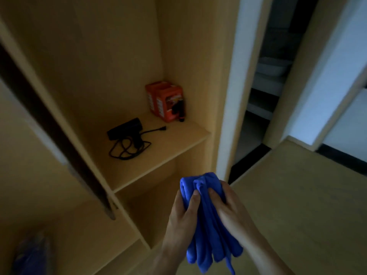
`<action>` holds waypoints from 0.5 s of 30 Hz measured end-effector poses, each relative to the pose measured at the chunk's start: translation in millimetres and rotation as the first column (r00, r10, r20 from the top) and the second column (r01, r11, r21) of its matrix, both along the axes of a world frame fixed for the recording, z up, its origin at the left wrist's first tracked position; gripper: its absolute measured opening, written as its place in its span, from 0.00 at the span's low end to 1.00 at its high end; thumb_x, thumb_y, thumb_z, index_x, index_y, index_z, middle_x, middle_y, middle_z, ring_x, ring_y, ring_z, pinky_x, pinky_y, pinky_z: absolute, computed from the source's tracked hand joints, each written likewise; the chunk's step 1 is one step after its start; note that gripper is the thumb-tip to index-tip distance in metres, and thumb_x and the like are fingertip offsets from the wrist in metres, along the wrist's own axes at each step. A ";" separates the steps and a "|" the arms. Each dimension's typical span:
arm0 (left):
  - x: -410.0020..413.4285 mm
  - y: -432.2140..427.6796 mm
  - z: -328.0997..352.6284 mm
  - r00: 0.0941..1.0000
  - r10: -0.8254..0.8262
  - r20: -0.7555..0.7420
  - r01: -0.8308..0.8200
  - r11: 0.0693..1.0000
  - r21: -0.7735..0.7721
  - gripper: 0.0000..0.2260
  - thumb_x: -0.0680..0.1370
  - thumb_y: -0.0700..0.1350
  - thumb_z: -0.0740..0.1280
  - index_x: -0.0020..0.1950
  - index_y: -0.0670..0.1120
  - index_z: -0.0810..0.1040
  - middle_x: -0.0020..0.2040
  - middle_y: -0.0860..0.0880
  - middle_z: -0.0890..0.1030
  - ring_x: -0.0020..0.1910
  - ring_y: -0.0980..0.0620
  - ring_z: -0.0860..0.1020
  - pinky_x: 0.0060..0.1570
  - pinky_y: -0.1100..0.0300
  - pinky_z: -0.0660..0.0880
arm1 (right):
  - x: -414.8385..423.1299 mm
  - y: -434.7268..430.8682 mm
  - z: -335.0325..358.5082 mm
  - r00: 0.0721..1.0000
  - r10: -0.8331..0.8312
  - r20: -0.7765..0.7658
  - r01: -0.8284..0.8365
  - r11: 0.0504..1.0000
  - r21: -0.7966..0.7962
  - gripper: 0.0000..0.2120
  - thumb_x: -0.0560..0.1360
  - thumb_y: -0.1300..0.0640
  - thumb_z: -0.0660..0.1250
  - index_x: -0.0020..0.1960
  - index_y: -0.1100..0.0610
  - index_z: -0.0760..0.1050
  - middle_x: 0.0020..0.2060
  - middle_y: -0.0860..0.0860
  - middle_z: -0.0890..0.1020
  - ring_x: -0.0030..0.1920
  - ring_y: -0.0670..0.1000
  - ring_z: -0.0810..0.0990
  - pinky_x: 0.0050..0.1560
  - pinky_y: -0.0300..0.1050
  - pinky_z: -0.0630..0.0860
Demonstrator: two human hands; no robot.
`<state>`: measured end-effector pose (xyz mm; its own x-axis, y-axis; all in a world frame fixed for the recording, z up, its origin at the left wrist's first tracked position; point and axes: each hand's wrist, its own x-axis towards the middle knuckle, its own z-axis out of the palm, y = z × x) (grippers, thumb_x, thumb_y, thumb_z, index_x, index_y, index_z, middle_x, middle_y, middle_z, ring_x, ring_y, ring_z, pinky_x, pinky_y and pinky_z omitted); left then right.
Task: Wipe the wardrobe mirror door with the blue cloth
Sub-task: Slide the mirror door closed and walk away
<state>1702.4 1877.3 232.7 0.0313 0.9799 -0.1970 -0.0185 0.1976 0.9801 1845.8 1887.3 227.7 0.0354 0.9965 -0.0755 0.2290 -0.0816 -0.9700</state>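
A bunched blue cloth [206, 225] hangs between both hands low in the middle of the view. My left hand [183, 217] grips its left side with the thumb over the folds. My right hand [228, 207] grips the right side, fingers curled round the fabric. The wardrobe mirror door [29, 135] fills the left edge, seen at a steep angle, with a dark frame edge [65, 139] running diagonally. A blurred blue reflection shows at its bottom left. Both hands are to the right of the door, apart from it.
An open wooden wardrobe shelf [158, 147] holds a black hair dryer [127, 130] with a coiled cord and an orange box [166, 101]. A white wall edge [230, 96] and a dark doorway stand to the right. Wooden floor [297, 195] lies at lower right.
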 end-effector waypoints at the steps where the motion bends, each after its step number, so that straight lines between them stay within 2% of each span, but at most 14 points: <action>1: 16.2 1.0 0.5 0.999 -0.037 -0.001 0.037 0.999 0.003 0.09 0.80 0.62 0.64 0.56 0.64 0.80 0.52 0.54 0.85 0.53 0.54 0.84 0.59 0.48 0.80 | 16.2 -4.3 0.8 0.999 -0.036 -0.003 0.036 0.999 0.015 0.11 0.79 0.41 0.61 0.60 0.39 0.73 0.49 0.40 0.84 0.47 0.41 0.84 0.47 0.44 0.79; 4: 66.3 1.0 -0.7 0.985 -0.170 0.004 0.170 0.985 0.002 0.09 0.80 0.62 0.63 0.55 0.63 0.81 0.52 0.52 0.86 0.52 0.52 0.85 0.55 0.52 0.81 | 63.3 -23.2 3.4 0.985 -0.174 -0.012 0.175 0.984 0.019 0.09 0.78 0.41 0.62 0.58 0.37 0.74 0.48 0.40 0.84 0.46 0.41 0.84 0.43 0.40 0.80; 6: 98.3 -0.7 -2.1 0.969 -0.246 0.014 0.247 0.969 -0.025 0.08 0.82 0.59 0.64 0.51 0.62 0.82 0.49 0.51 0.87 0.50 0.53 0.86 0.47 0.61 0.81 | 91.9 -40.5 2.9 0.960 -0.279 -0.010 0.279 0.960 0.012 0.09 0.78 0.40 0.62 0.57 0.35 0.74 0.49 0.39 0.84 0.46 0.40 0.84 0.41 0.37 0.79; 7: 113.0 -1.6 -3.0 0.955 -0.295 0.019 0.296 0.955 -0.039 0.08 0.83 0.57 0.64 0.50 0.63 0.83 0.49 0.52 0.87 0.48 0.54 0.86 0.44 0.63 0.81 | 104.8 -50.0 1.1 0.943 -0.333 -0.001 0.333 0.943 0.003 0.10 0.78 0.39 0.62 0.58 0.35 0.73 0.49 0.38 0.84 0.47 0.40 0.84 0.43 0.38 0.79; 9: 141.8 -4.5 -6.7 0.907 -0.420 0.030 0.421 0.904 -0.073 0.08 0.83 0.55 0.64 0.51 0.63 0.83 0.50 0.53 0.87 0.50 0.54 0.86 0.47 0.60 0.82 | 128.0 -71.1 -4.4 0.896 -0.442 0.042 0.444 0.896 -0.023 0.11 0.78 0.37 0.60 0.60 0.34 0.71 0.51 0.34 0.81 0.48 0.37 0.82 0.48 0.42 0.79; 12: 180.4 -14.4 -13.2 0.803 -0.594 0.052 0.596 0.797 -0.103 0.08 0.84 0.55 0.63 0.55 0.62 0.82 0.53 0.54 0.87 0.52 0.52 0.86 0.55 0.49 0.81 | 155.5 -107.4 -11.7 0.786 -0.605 0.126 0.614 0.788 -0.046 0.11 0.79 0.38 0.58 0.61 0.36 0.70 0.49 0.29 0.77 0.47 0.34 0.79 0.46 0.39 0.75; 15: 209.7 -29.0 -19.8 0.658 -0.751 0.054 0.752 0.651 -0.104 0.08 0.83 0.58 0.64 0.56 0.63 0.82 0.53 0.55 0.87 0.52 0.53 0.86 0.58 0.45 0.81 | 167.3 -145.1 -14.5 0.635 -0.756 0.161 0.771 0.633 -0.068 0.12 0.80 0.40 0.59 0.61 0.39 0.71 0.47 0.35 0.80 0.46 0.35 0.79 0.46 0.39 0.76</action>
